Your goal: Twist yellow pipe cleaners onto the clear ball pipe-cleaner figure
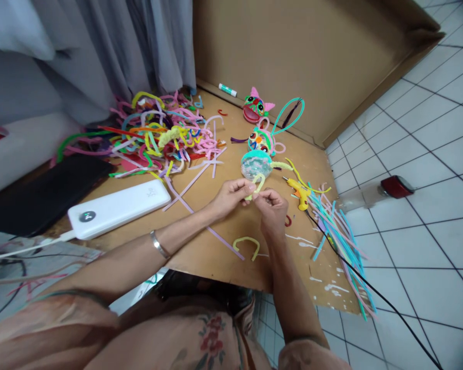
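Observation:
Both hands meet over the middle of the table around a pale yellow pipe cleaner (260,180), bent into a loop at its top. My left hand (234,195) pinches one side of it between thumb and fingers. Opposite, my right hand (271,204) is closed on its other side. Just beyond the fingertips sits a round clear piece with a turquoise rim (256,165). Behind that stands a colourful animal-face ornament (261,139) with a turquoise loop. On the table below my hands lies another curved yellow pipe cleaner (247,242).
A heap of coloured pipe cleaners (158,133) covers the back left. A yellow glue gun (300,192) with a black cord and a bundle of straight pipe cleaners (341,241) lie right. A white power bank (119,208), pink-eared ornament (253,108) and glue stick (227,90) are around.

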Demonstrator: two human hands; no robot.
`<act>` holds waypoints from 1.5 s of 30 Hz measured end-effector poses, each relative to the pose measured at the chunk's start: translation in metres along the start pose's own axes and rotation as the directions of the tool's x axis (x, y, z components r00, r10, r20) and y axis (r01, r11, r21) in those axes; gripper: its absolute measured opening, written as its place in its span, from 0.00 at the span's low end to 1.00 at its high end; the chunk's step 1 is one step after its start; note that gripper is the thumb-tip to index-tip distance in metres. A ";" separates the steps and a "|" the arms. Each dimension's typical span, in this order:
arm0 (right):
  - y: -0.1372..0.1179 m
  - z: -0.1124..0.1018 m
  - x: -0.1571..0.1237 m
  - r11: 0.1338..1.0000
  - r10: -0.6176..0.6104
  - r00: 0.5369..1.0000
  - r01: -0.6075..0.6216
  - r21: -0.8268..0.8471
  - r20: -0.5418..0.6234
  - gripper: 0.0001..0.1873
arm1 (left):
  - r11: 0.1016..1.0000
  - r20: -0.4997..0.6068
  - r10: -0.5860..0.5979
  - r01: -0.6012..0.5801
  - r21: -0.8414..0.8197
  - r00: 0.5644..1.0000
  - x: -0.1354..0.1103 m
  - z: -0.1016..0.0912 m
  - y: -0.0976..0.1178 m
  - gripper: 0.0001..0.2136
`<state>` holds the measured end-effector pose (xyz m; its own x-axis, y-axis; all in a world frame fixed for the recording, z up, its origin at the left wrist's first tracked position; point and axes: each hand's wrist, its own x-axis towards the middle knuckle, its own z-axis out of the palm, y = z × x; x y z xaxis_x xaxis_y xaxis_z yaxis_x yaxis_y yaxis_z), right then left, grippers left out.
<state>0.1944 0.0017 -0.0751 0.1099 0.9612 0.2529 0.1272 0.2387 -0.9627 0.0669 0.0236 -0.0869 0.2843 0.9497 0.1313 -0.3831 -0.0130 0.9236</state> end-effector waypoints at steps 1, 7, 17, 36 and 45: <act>-0.001 0.001 -0.001 1.000 0.001 1.000 -0.001 -0.013 0.005 0.09 | 1.000 -0.007 0.016 -0.016 0.001 1.000 0.000 0.000 0.000 0.22; -0.004 0.004 -0.004 0.997 0.027 0.999 -0.025 -0.069 0.034 0.09 | 0.996 -0.025 -0.039 0.037 -0.084 0.999 0.002 -0.003 -0.002 0.19; -0.011 0.002 -0.003 0.988 0.136 0.981 -0.123 -0.096 0.138 0.09 | 0.995 -0.093 0.098 -0.095 0.033 0.991 0.002 -0.006 0.008 0.20; -0.003 0.005 -0.002 0.988 0.154 0.978 -0.156 0.004 0.142 0.09 | 0.981 -0.041 -0.086 0.078 -0.175 0.995 0.002 -0.004 0.013 0.21; 0.007 0.005 -0.002 0.963 0.192 0.967 -0.218 0.157 0.165 0.09 | 0.946 0.023 -0.157 0.157 -0.285 0.987 0.002 -0.006 0.014 0.18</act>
<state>0.1898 0.0025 -0.0827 -0.0318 0.9985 0.0437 -0.0562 0.0419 -0.9975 0.0568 0.0270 -0.0762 0.3610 0.9326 -0.0070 -0.5682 0.2259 0.7912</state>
